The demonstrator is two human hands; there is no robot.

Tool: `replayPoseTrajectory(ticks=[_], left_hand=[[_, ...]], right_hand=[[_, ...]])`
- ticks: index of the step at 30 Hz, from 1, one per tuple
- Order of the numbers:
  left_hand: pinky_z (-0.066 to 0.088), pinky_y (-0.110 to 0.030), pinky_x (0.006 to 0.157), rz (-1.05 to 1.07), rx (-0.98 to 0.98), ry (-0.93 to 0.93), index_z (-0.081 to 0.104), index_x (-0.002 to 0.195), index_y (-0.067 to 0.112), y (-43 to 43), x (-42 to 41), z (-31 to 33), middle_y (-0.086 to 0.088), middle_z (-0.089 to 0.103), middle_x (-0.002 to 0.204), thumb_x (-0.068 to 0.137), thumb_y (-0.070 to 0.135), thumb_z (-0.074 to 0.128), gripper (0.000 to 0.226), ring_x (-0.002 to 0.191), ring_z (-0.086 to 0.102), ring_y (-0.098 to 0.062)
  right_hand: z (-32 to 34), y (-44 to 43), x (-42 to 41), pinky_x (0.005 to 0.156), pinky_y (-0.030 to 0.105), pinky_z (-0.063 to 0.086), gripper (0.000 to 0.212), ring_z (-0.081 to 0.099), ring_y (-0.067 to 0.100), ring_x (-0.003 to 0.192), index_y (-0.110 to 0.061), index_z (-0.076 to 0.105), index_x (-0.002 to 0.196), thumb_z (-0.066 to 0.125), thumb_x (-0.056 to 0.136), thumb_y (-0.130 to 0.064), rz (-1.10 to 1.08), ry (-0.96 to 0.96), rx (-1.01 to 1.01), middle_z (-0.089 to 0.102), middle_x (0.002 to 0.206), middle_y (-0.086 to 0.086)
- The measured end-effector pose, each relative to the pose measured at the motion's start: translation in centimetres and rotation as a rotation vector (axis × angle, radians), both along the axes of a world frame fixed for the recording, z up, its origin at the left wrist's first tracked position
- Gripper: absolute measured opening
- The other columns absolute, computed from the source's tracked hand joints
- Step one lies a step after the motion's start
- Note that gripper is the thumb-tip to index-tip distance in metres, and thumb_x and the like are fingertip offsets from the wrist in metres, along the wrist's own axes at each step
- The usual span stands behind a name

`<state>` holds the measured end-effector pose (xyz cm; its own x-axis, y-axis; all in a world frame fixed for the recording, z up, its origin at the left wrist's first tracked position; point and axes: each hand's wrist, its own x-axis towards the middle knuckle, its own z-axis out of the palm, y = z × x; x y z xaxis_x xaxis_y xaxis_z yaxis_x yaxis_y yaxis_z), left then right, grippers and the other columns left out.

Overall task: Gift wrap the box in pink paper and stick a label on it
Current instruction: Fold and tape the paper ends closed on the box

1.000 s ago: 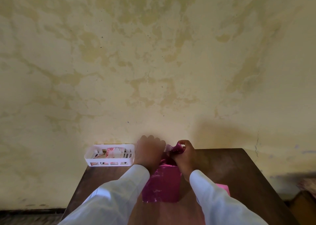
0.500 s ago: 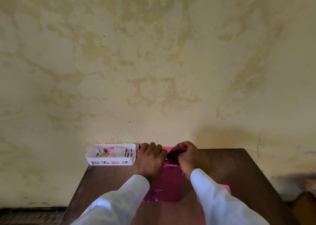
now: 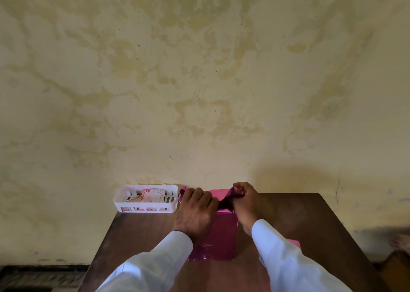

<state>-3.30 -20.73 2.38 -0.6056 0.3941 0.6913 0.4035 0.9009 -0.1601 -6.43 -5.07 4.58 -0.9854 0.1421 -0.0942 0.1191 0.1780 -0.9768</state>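
Nearest to me are my two pale sleeves (image 3: 155, 267); they reach forward over the dark wooden desk (image 3: 310, 220); a small pink piece (image 3: 294, 243) lies on the desk just beside my right sleeve, and I cannot tell what it is.

Between my arms stands the box (image 3: 221, 236), near the middle of the desk, already covered in shiny pink paper (image 3: 226, 203) on the sides that I can see; the lower edge of the paper looks a little wrinkled at the left corner.

My left hand (image 3: 195, 211) lies flat and open on the top of the box, and it presses the paper down; my right hand (image 3: 246, 200) is closed on a loose flap of the paper at the top far edge, pinched between thumb and fingers; I judge that I am folding the top end closed.

What can go wrong: the foil paper looks thin, so if I pull the flap too hard it may tear; if my left hand lifts too early, the fold may spring open and the box may slide.

Farther, against the stained wall, a white basket (image 3: 124, 203) sits at the left back corner of the desk, just beside the box; some printed paper pieces are inside, perhaps the labels; no label is on the box yet.
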Motion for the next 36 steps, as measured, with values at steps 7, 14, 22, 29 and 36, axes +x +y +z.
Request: replayPoseTrajectory(ticks=[7, 14, 22, 29, 36], left_hand=[[0.035, -0.038, 0.065, -0.043, 0.034, 0.044, 0.062, 0.077, 0.012, -0.4, -0.3, -0.6, -0.007, 0.055, 0.073, 0.081, 0.014, 0.074, 0.013, 0.065, 0.045, -0.027], [0.036, -0.039, 0.067, -0.069, 0.042, 0.063, 0.061, 0.082, 0.010, 0.1, -0.2, -0.7, -0.008, 0.056, 0.074, 0.079, 0.013, 0.073, 0.012, 0.067, 0.047, -0.028], [0.039, -0.040, 0.071, -0.076, 0.032, 0.070, 0.067, 0.084, 0.010, -0.2, 0.6, -0.9, -0.007, 0.060, 0.076, 0.079, 0.010, 0.068, 0.005, 0.072, 0.051, -0.029], [0.041, -0.041, 0.077, -0.073, 0.010, 0.057, 0.071, 0.089, 0.011, -0.2, 1.1, -1.7, -0.005, 0.064, 0.080, 0.083, 0.013, 0.060, 0.012, 0.075, 0.055, -0.028], [0.043, -0.042, 0.081, -0.074, 0.018, 0.043, 0.071, 0.094, 0.010, 0.0, 1.3, -1.9, -0.006, 0.064, 0.083, 0.084, 0.012, 0.057, 0.017, 0.077, 0.055, -0.028]], right_hand=[[-1.0, 2.5, 1.1, 0.086, 0.016, 0.052, 0.086, 0.054, 0.011, 0.115, -0.027, 0.041, 0.140, 0.088, 0.069, -0.007, 0.318, 0.089, 0.041, 0.047, 0.131, -0.003], [-2.4, 2.7, 0.5, 0.098, 0.035, 0.052, 0.097, 0.058, 0.011, 0.111, -0.053, 0.037, 0.130, 0.088, 0.048, -0.043, 0.289, 0.243, 0.291, 0.053, 0.123, 0.000], [-1.8, 2.8, 0.1, 0.086, 0.018, 0.050, 0.091, 0.060, 0.018, 0.101, -0.026, 0.046, 0.134, 0.091, 0.059, -0.004, 0.260, 0.259, 0.314, 0.055, 0.116, 0.007], [-1.4, 2.4, 0.3, 0.083, 0.022, 0.052, 0.072, 0.062, 0.015, 0.095, -0.015, 0.054, 0.122, 0.091, 0.061, -0.007, 0.217, 0.282, 0.390, 0.060, 0.110, 0.006], [-1.4, 2.3, 0.3, 0.076, 0.036, 0.054, 0.047, 0.061, 0.018, 0.086, -0.018, 0.056, 0.103, 0.085, 0.067, -0.011, 0.195, 0.323, 0.463, 0.061, 0.098, 0.003]])
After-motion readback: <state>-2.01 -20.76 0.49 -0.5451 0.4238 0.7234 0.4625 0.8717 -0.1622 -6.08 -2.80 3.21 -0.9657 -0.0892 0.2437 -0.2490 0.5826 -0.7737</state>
